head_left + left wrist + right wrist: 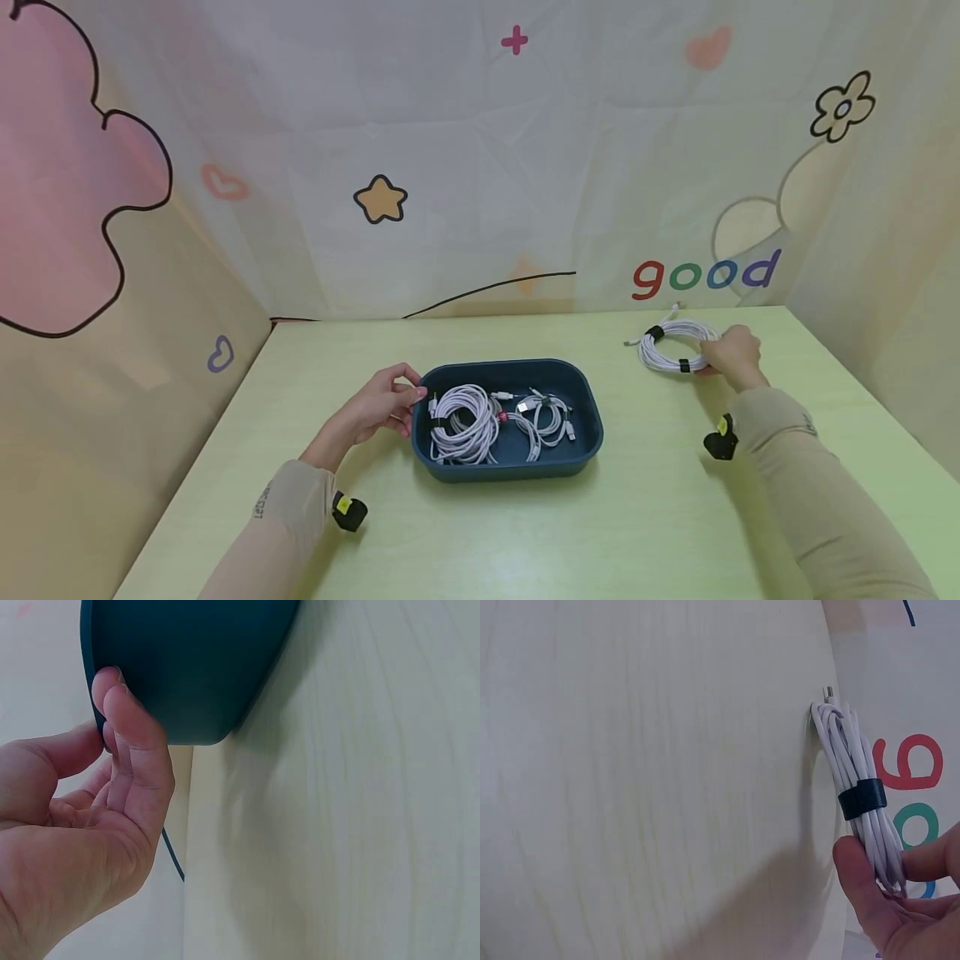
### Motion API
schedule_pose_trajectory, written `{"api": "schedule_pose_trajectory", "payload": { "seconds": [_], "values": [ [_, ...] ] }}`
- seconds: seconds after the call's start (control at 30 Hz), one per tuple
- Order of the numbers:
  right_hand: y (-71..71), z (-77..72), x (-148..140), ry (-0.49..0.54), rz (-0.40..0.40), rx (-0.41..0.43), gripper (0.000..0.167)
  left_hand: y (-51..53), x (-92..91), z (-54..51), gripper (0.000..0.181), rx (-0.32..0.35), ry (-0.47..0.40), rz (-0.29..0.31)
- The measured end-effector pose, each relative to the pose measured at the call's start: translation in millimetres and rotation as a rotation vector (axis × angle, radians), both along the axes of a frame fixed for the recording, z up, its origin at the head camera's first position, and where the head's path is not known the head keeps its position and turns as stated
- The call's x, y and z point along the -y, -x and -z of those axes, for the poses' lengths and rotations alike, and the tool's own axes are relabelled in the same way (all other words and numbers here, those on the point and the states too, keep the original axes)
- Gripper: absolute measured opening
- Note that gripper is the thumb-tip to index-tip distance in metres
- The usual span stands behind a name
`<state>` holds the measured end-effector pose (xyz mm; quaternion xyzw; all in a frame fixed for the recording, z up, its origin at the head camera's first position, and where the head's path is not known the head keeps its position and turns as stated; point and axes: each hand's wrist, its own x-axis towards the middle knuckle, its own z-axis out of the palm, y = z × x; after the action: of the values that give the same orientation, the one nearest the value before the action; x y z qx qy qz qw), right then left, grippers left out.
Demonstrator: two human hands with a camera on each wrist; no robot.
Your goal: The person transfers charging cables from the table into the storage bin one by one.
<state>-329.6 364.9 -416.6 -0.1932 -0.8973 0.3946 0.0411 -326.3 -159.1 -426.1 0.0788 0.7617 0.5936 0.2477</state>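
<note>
My left hand pinches the left rim of a dark blue plastic bin, thumb on the rim and fingers against the outer wall; the left wrist view shows this grip on the bin up close. Inside it lie a large coiled white cable on the left and smaller white cables on the right, one with a red tie. At the back right, my right hand pinches the edge of another coiled white cable bound with black straps. In the right wrist view a black strap wraps this bundle.
The pale wood-grain table carries the bin near its middle. A printed cloth backdrop with a star, hearts and the word "good" rises behind the table and along its sides. Both forearms wear beige sleeves, with small black devices at the wrists.
</note>
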Motion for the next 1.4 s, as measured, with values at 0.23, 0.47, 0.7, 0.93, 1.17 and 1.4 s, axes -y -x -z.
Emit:
{"api": "schedule_pose_trajectory", "payload": {
  "seconds": [0.23,0.47,0.7,0.93,1.17,1.4],
  "values": [
    [-4.6,-0.6,-0.3,0.005,0.003,-0.023,0.036,-1.1,0.0,-0.9,0.021,-0.006,0.006,0.003],
    [-9.3,-8.6,3.1,-0.007,-0.041,-0.033,0.035,-0.6,0.9,0.1,0.021,-0.008,0.003,0.008],
    [-8.7,-14.6,6.6,0.051,-0.076,-0.042,0.04,-0.2,1.9,0.5,0.023,-0.006,0.002,0.01],
    [-8.9,-20.1,11.6,0.061,-0.096,-0.048,0.043,-0.9,1.4,0.0,0.022,-0.004,0.002,0.014],
    [-12.8,-28.7,20.5,0.067,-0.132,-0.069,0.042,-0.7,1.8,0.9,0.023,-0.003,0.001,0.02],
    [-15.6,-38.5,30.0,0.08,-0.146,-0.072,0.044,-1.5,1.7,0.2,0.023,-0.005,0.001,0.017]
  ]
}}
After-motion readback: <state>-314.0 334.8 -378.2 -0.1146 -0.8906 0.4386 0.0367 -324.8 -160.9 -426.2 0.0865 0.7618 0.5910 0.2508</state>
